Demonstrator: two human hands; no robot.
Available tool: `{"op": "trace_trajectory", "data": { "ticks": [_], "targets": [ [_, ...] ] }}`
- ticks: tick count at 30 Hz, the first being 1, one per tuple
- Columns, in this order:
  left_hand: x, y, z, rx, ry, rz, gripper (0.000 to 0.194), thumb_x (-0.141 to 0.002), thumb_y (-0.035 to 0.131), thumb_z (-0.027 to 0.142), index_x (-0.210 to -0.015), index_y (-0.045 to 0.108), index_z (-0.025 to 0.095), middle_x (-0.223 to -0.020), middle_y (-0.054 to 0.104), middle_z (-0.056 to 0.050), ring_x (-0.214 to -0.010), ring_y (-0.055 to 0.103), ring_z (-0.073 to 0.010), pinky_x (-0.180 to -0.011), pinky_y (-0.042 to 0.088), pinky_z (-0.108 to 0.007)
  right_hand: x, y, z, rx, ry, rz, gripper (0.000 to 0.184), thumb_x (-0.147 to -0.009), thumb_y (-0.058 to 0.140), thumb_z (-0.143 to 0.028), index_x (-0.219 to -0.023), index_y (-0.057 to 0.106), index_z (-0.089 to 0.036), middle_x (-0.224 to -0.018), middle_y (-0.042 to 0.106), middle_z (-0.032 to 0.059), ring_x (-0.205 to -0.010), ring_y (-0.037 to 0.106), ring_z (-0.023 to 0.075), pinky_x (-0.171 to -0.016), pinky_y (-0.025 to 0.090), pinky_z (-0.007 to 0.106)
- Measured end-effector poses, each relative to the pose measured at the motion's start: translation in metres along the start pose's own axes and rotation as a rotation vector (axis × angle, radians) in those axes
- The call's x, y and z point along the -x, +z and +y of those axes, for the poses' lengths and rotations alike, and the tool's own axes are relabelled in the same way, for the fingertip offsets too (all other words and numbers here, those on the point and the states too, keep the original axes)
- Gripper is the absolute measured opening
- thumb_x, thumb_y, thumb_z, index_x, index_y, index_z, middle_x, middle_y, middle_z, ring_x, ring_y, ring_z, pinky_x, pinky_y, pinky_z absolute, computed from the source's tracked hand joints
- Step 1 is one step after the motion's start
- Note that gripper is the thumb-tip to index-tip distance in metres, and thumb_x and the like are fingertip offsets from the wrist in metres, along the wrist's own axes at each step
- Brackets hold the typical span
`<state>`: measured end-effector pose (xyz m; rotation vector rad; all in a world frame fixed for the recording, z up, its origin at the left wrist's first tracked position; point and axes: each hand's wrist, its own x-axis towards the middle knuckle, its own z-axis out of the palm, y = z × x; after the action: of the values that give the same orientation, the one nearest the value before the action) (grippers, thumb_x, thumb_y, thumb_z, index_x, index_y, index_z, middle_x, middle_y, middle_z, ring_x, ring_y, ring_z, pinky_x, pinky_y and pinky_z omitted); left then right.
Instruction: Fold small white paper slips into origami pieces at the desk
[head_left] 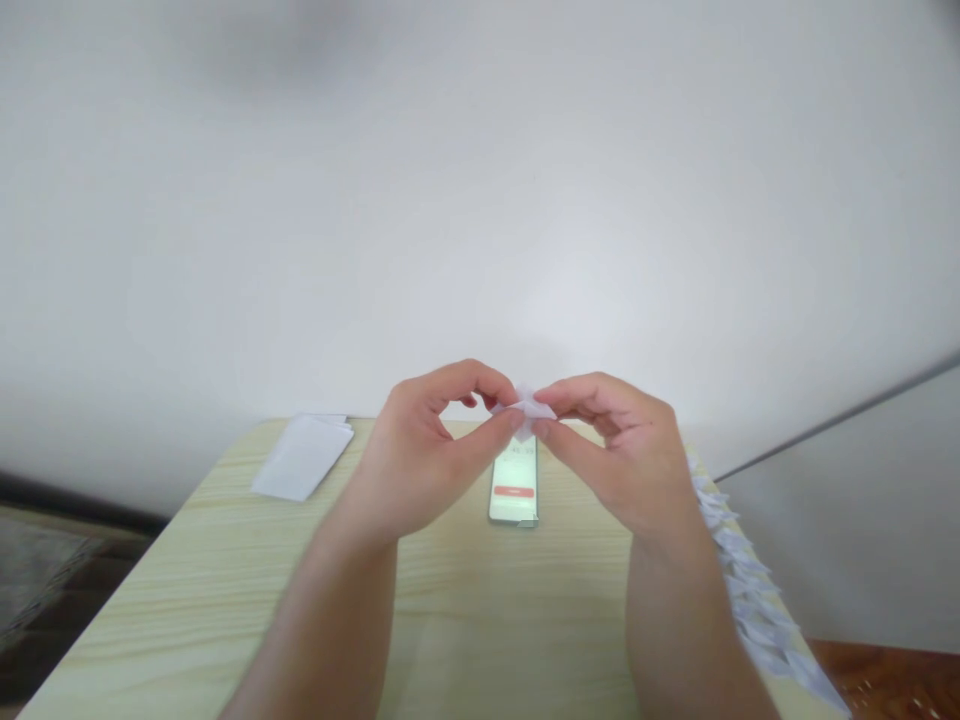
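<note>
Between my two hands, above the table, is a small piece of folded white paper [527, 408] with pointed corners. My left hand [442, 440] pinches its left side between thumb and fingers. On the other side, the thumb and forefinger of my right hand [615, 440] grip the right edge. Its exact folded shape is partly covered by the fingertips. Directly below lies a phone [514, 485] with a lit screen and a red bar; the paper and fingers overlap its top end.
A stack of white paper sheets [304, 455] lies at the back left of the light wooden table [450, 620]. Along the right edge runs a row of several folded white paper pieces [750, 590], partly behind my right arm. A white wall [480, 200] rises behind the table.
</note>
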<state>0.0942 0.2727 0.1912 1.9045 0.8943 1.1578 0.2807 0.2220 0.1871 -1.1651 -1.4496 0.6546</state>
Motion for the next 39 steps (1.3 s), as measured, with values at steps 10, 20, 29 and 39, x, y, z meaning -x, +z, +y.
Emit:
{"op": "trace_trajectory", "data": {
  "ticks": [10,20,29,39],
  "targets": [
    [0.132,0.041,-0.036,-0.185,-0.123,-0.083,0.008,-0.093,0.069,0.03,-0.09,0.073,0.024,-0.108,0.071,-0.004,-0.11,0.063,-0.0223,-0.096,0.05,-0.037,0.134,0.008,0.058,0.091,0.295,-0.154,0.012,-0.092,0.073,-0.033,-0.096,0.077,-0.023,-0.094,0.081,0.0035,-0.087,0.076,0.021,-0.081,0.059,0.034],
    [0.238,0.068,-0.074,-0.591,-0.134,-0.187,0.01,-0.095,0.066,0.03,-0.09,0.074,0.026,-0.106,0.071,-0.003,-0.106,0.059,-0.026,-0.091,0.043,-0.045,0.221,0.023,0.102,0.548,0.055,-0.288,0.005,-0.09,0.076,-0.027,-0.094,0.078,-0.024,-0.098,0.072,0.0058,-0.1,0.062,0.0242,-0.095,0.048,0.04],
    [0.246,0.073,-0.076,-0.632,-0.11,-0.089,0.009,-0.094,0.065,0.027,-0.089,0.071,0.024,-0.106,0.07,-0.006,-0.108,0.059,-0.0273,-0.091,0.043,-0.044,0.21,0.026,0.087,0.711,0.142,-0.374,0.013,-0.094,0.071,-0.03,-0.085,0.076,-0.024,-0.088,0.072,0.0035,-0.093,0.062,0.0217,-0.085,0.045,0.035],
    [0.251,0.074,-0.07,-0.651,-0.143,-0.044,0.011,-0.093,0.065,0.027,-0.084,0.07,0.024,-0.103,0.072,-0.006,-0.108,0.059,-0.0294,-0.093,0.042,-0.048,0.201,0.03,0.077,0.799,0.223,-0.441,0.023,-0.096,0.066,-0.04,-0.083,0.077,-0.024,-0.092,0.076,0.0047,-0.087,0.065,0.0212,-0.073,0.042,0.032]
  ]
}}
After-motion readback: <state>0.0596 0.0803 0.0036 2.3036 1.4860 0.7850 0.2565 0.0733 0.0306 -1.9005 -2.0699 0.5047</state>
